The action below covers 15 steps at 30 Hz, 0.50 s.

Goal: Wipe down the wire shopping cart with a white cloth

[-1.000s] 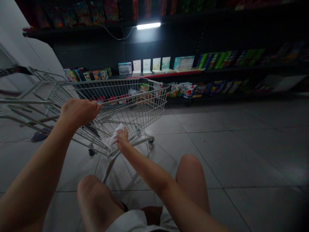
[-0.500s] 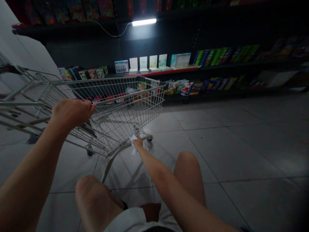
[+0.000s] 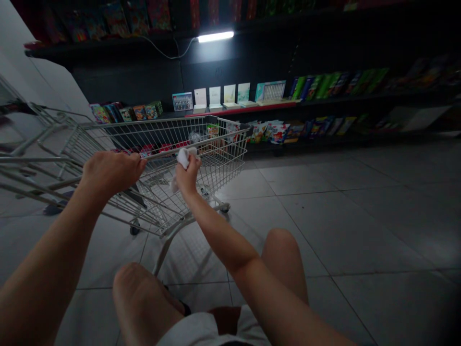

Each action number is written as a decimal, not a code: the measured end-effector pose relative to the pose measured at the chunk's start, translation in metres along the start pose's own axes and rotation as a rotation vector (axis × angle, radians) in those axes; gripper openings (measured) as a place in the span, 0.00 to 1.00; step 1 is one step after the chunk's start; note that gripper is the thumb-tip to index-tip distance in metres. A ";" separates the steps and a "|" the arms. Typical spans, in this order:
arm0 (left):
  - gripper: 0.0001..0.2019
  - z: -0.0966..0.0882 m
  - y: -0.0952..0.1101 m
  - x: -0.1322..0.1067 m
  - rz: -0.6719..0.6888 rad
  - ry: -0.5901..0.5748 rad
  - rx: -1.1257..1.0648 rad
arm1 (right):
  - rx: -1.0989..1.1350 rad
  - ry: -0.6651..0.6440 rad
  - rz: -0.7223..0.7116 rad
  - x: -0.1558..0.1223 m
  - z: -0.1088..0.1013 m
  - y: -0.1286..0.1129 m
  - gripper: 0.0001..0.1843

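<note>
A wire shopping cart (image 3: pixel 216 158) stands on the tiled floor in front of me. My left hand (image 3: pixel 110 173) is closed around the cart's top rim on its near left side. My right hand (image 3: pixel 188 175) is closed on a white cloth (image 3: pixel 183 157) and presses it against the cart's near side wall, just below the top rim. My bare knees (image 3: pixel 281 245) show at the bottom of the view.
Dark shelves (image 3: pixel 288 103) with colourful books and cards run along the back wall under a lit tube lamp (image 3: pixel 215 36). Another wire cart (image 3: pixel 29 158) is nested at the left. Grey floor tiles (image 3: pixel 342 206) spread to the right.
My right hand with the cloth went down to the cart's lower frame bar, then rose to the side wall near the top rim. My left hand kept its hold on the rim.
</note>
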<state>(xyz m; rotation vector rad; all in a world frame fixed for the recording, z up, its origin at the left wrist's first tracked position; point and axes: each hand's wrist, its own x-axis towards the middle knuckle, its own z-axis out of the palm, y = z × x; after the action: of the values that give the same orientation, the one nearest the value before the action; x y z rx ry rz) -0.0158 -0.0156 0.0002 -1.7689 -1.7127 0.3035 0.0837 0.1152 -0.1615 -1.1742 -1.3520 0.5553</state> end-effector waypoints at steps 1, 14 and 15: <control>0.28 0.000 0.000 0.000 0.001 -0.002 -0.005 | -0.058 0.003 -0.109 -0.001 0.000 -0.004 0.19; 0.30 -0.005 0.000 -0.003 0.008 -0.018 -0.049 | -0.360 -0.488 -0.391 -0.003 -0.085 0.079 0.18; 0.30 -0.006 0.001 -0.003 0.006 -0.022 -0.045 | -0.282 -0.342 -0.432 0.015 -0.093 0.054 0.17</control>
<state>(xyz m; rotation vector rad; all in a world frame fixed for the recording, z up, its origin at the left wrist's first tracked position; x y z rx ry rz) -0.0122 -0.0199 0.0035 -1.8095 -1.7426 0.2903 0.1891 0.1186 -0.1848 -0.9885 -1.9652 0.2615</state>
